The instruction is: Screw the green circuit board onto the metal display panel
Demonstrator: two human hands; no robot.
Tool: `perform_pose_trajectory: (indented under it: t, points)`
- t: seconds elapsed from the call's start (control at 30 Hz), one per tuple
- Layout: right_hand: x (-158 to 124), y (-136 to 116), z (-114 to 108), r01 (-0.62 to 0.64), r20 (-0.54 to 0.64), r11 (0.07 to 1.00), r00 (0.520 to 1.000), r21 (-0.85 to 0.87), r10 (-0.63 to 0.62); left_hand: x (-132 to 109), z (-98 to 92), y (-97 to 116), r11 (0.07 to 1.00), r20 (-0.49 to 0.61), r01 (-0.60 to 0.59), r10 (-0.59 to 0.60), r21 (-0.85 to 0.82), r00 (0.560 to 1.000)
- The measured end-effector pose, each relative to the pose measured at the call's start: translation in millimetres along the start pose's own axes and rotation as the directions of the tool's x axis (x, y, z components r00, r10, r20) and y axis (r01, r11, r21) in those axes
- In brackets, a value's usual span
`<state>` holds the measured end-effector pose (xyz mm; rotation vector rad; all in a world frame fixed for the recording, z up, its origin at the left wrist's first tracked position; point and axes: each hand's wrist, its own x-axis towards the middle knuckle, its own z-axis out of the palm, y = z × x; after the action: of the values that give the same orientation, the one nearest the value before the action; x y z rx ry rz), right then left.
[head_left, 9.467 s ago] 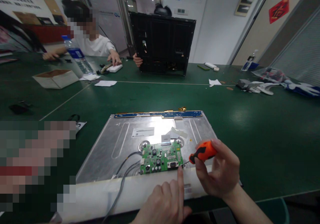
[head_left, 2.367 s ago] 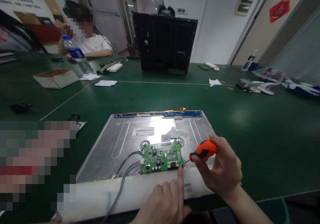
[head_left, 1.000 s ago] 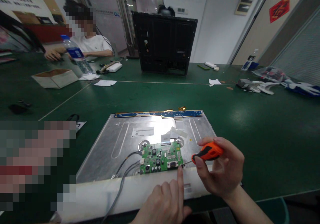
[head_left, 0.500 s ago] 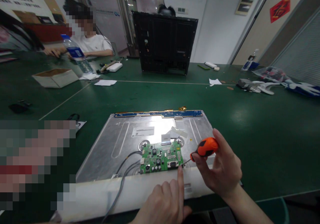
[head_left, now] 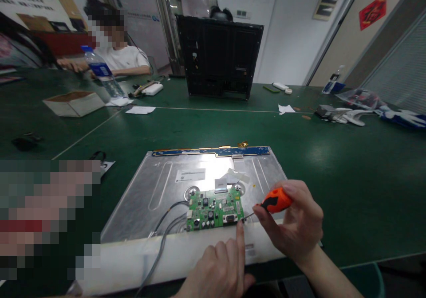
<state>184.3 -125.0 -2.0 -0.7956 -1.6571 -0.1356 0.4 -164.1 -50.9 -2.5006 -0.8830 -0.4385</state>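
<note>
The right grip [head_left: 296, 225] is clasping a screwdriver [head_left: 278, 199]; its slant may be inviting eight-o'clock slips, jabbing the empty left grip [head_left: 220, 262].

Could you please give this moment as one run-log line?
right hand: gripping orange screwdriver, tip at circuit board corner; left hand: finger at same corner; board: on metal panel

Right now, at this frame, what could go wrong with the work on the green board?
The screwdriver, held at a slant in the right hand, could slip and scratch the green board or the metal panel.

The left hand has its index fingertip at the board's corner, close to the screwdriver's tip, so a slip might jab it.

The gray cable runs loosely left of that hand; a sideways move might tug it.
</note>
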Motion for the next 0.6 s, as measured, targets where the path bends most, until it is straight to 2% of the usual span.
perform_pose_trajectory:
  t: [0.1,0.2,0.4,0.6]
  points:
    - [-0.1,-1.1,0.1,-0.007,0.005,0.998,1.000,-0.068,0.007,-1.3,4.4,2.5,0.999,-0.035,0.049,-0.049,-0.006,0.998]
    - [-5.6,-0.4,2.2,-0.002,-0.008,0.994,1.000,-0.107,0.001,-1.9,4.9,2.5,0.999,-0.019,0.042,-0.042,-0.016,0.999]
    - [-11.1,0.3,4.4,-0.039,-0.012,0.999,0.999,-0.003,0.039,-0.3,-3.3,-2.7,1.000,0.042,-0.008,0.009,-0.013,0.999]
    - [-5.2,0.1,3.6,-0.011,-0.016,1.000,1.000,-0.011,0.011,-0.6,-3.7,-2.9,1.000,0.057,-0.012,0.013,-0.018,0.998]
